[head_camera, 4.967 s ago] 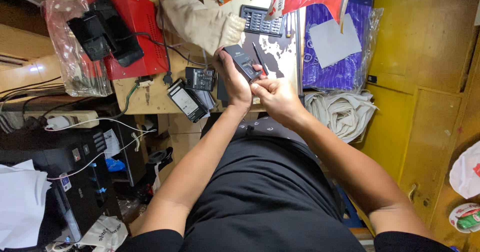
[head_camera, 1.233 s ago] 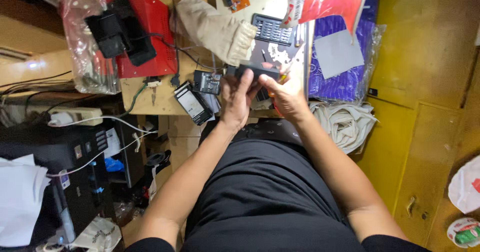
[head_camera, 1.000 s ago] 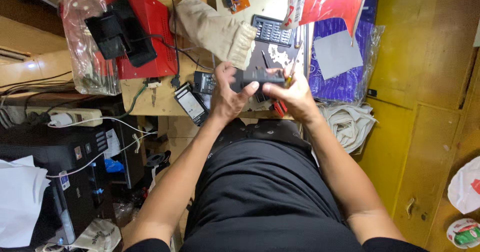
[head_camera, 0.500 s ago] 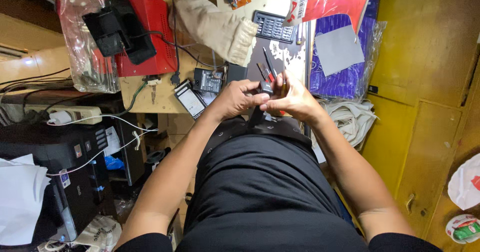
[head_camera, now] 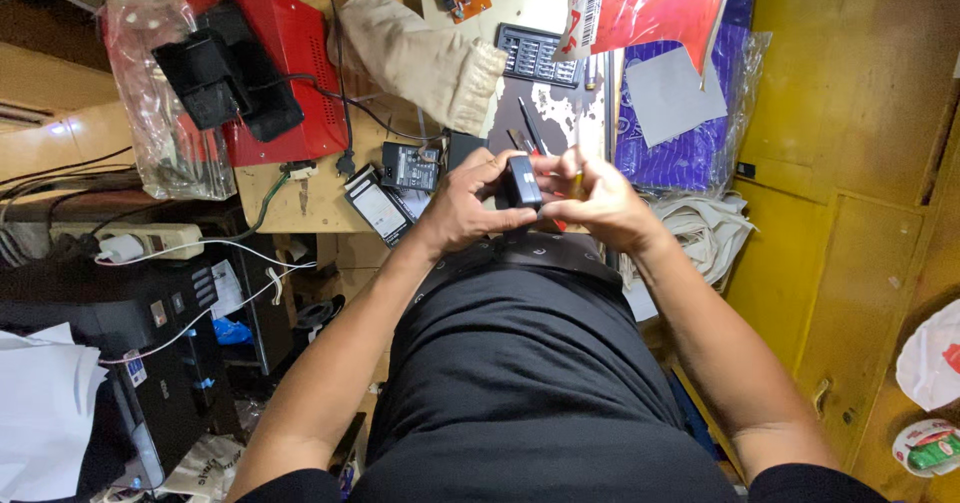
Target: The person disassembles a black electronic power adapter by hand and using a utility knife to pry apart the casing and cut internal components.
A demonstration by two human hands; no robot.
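Note:
My left hand [head_camera: 465, 203] and my right hand [head_camera: 598, 201] meet in front of my belly, just off the near edge of the wooden bench [head_camera: 290, 208]. Between them they grip a small black boxy device [head_camera: 521, 181], held upright. The right hand's fingers also carry a thin tool with a yellow and red handle [head_camera: 572, 185]; its tip is hidden behind the device. On the bench just beyond my left hand lie a black phone [head_camera: 374, 203] and a small black module [head_camera: 408, 166].
Farther back stand a red box [head_camera: 290, 68] with black gear on top, a beige cloth [head_camera: 420, 58], a calculator [head_camera: 537, 55] and a dark mat [head_camera: 560, 113] with tweezers. Purple packs [head_camera: 670, 103] lie right. Yellow cabinet doors [head_camera: 850, 213] fill the right; a black printer [head_camera: 150, 363] sits left.
Both hands lifted the black device off the bench and drew it toward my body. It has turned from lying flat to standing on edge between the hands.

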